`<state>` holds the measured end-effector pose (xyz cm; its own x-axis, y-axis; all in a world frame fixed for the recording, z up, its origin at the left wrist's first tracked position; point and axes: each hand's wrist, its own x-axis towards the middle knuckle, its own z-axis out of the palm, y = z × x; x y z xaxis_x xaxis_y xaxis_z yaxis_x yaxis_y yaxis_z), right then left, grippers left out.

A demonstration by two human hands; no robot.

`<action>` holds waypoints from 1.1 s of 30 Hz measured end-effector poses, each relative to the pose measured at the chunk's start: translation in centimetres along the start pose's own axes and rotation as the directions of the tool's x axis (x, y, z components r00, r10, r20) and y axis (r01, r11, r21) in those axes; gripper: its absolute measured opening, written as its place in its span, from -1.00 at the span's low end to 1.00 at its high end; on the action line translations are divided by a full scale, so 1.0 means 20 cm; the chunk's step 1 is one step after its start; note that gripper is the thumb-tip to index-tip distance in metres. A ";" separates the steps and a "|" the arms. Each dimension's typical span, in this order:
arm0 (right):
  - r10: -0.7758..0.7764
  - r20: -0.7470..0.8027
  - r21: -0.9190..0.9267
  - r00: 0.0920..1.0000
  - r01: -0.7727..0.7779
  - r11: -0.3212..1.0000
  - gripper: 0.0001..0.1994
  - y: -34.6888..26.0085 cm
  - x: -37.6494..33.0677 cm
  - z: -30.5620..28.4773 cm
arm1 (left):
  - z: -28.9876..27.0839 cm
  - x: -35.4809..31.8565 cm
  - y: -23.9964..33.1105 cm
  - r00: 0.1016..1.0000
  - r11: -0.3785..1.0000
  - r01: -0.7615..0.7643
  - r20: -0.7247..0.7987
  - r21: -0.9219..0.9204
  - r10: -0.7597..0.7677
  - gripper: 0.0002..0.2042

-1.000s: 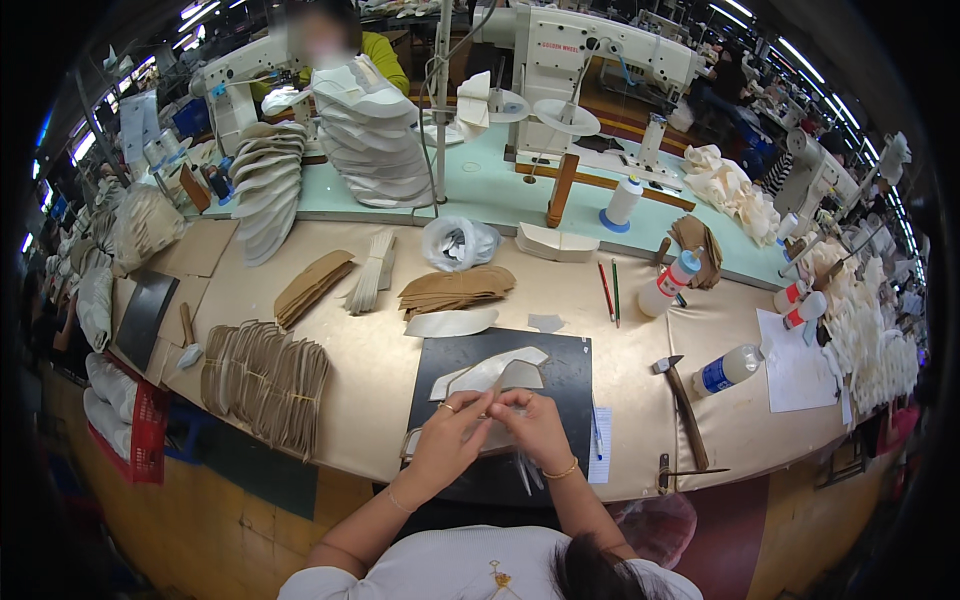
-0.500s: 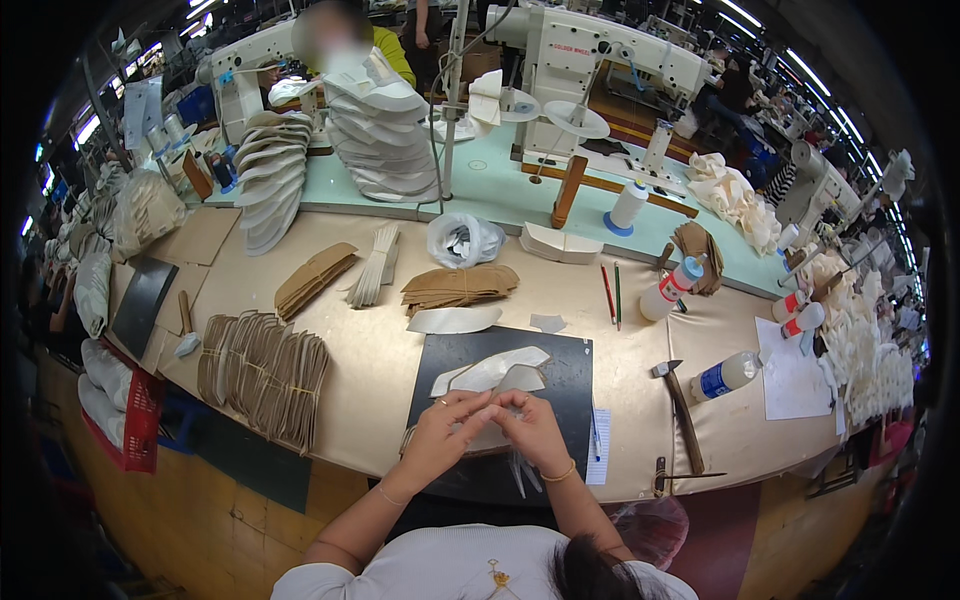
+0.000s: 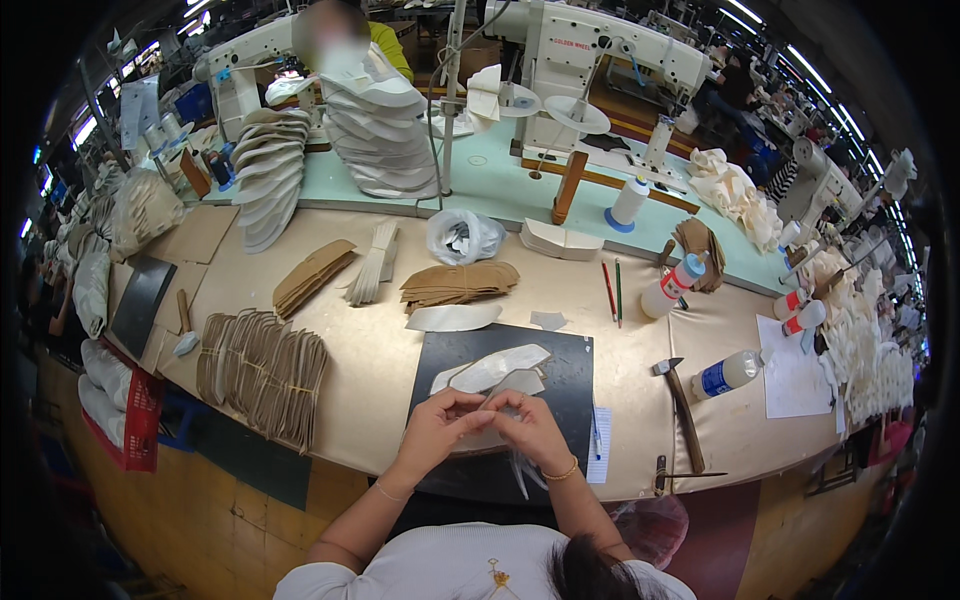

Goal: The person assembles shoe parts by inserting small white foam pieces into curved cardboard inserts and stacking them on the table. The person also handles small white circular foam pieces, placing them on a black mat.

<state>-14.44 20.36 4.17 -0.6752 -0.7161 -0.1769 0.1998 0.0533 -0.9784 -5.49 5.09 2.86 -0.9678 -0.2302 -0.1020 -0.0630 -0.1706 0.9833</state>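
Note:
Both hands meet over a black mat point(image 3: 567, 385) at the table's near edge. My left hand point(image 3: 438, 428) is closed, thumb and fingers pinching the edge of a pale, curved shoe-upper piece point(image 3: 518, 384). Close beside it, the bent fingers of my right hand point(image 3: 532, 432) pinch the same piece, the fingertips of both hands nearly touching. Just beyond the fingers, white cut pieces with dark edges point(image 3: 490, 367) lie on the mat. Thin pale strips point(image 3: 522, 472) hang below my right hand. My palms and fingers partly hide the held piece.
Bundled brown pieces point(image 3: 262, 375) stand at left, near a hammer point(image 3: 184, 322). Brown stacks point(image 3: 460, 284) and a plastic-lined bowl point(image 3: 466, 238) sit farther back. At right are another hammer point(image 3: 682, 410), a glue bottle point(image 3: 728, 375) and pencils point(image 3: 609, 292). Sewing machines point(image 3: 600, 55) stand beyond.
My hands stay together in nearly the same place, with a small shift of the fingers; the left fingers are more curled around the edge. The pieces on the mat look unchanged.

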 end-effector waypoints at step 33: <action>-0.005 0.093 -0.132 0.996 0.018 0.991 -0.86 -0.01 -0.05 0.02 | -0.01 -0.07 0.07 0.994 0.996 0.084 -0.073 -0.014 -0.085 -0.79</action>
<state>-13.56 20.75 4.60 -0.6076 -0.7777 -0.1610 0.0922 0.1323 -0.9869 -4.18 5.02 4.44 -0.9384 -0.2847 -0.1960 -0.1408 -0.2028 0.9690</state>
